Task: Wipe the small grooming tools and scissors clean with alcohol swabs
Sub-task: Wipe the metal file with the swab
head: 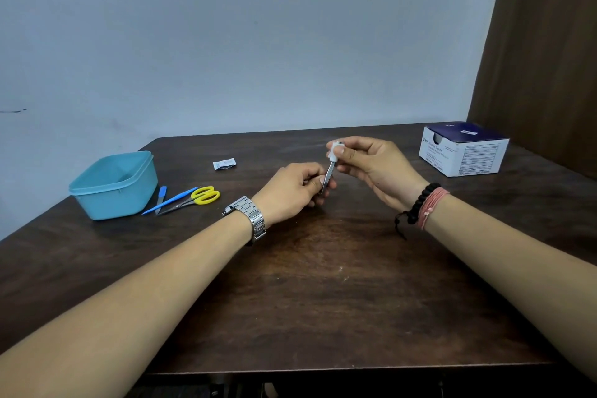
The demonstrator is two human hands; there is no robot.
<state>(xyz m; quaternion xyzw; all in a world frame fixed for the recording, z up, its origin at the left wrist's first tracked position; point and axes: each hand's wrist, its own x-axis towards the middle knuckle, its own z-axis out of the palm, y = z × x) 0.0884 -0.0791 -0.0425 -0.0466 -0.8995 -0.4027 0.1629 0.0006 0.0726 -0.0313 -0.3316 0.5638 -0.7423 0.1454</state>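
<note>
Ideally, the left hand (295, 189) keeps pinching the metal file (329, 173) firmly at its base above the counter (323, 284) while the right hand (365, 165), pinching the swab (334, 152) around the tip, draws evenly along both faces.

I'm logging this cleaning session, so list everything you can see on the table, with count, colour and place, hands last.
table: one, dark brown wood, fills the foreground
tub: one, light blue, open, far left
scissors: one pair, yellow handles, right of the tub
blue tools: two, slim, between tub and scissors
swab wrapper: one, white, behind the scissors
swab box: one, white and navy, far right
metal tool: one, silver, held mid-table
swab: one, white, on the tool's top end
left hand: pinches the tool's lower end
right hand: fingers pinch the swab
</note>
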